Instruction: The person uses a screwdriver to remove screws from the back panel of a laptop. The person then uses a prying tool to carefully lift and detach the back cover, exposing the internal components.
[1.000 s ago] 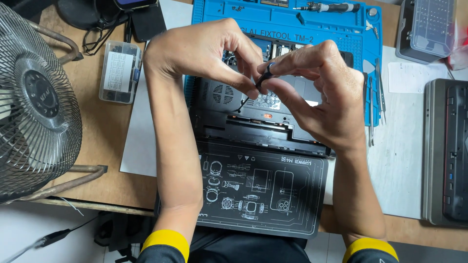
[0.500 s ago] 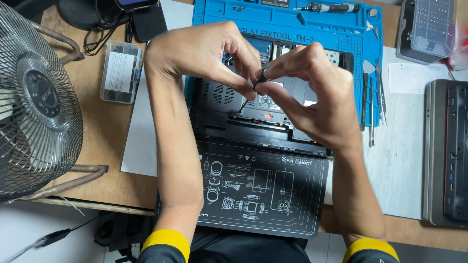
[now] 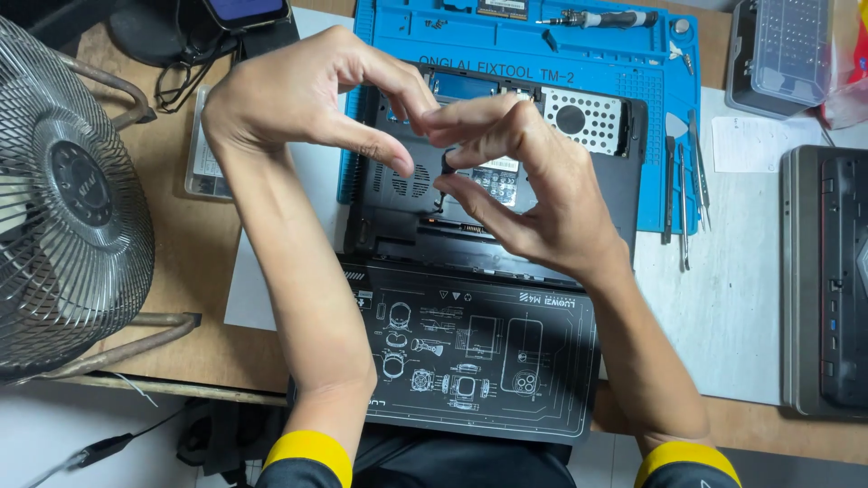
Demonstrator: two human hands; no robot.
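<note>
A black laptop (image 3: 615, 181) lies bottom-up, partly on a blue work mat (image 3: 506, 36), with a perforated metal plate (image 3: 583, 117) in its upper right bay. My right hand (image 3: 542, 190) hovers over the laptop's middle and pinches a small black part (image 3: 448, 163) between thumb and forefinger. My left hand (image 3: 289, 99) is just left of it, fingers spread. Its forefinger tip is close beside the part and its thumb rests against my right forefinger. I see nothing held in the left hand.
A black mat with white drawings (image 3: 479, 352) lies in front of the laptop. A metal fan (image 3: 63, 199) stands at the left. A screwdriver (image 3: 597, 18), pry tools (image 3: 683, 190), a clear screw case (image 3: 787, 54) and another dark device (image 3: 827, 280) are at the right.
Both hands pinched the small part together before. Now my left fingers have opened off it, and the right hand alone holds it, a little lower over the laptop.
</note>
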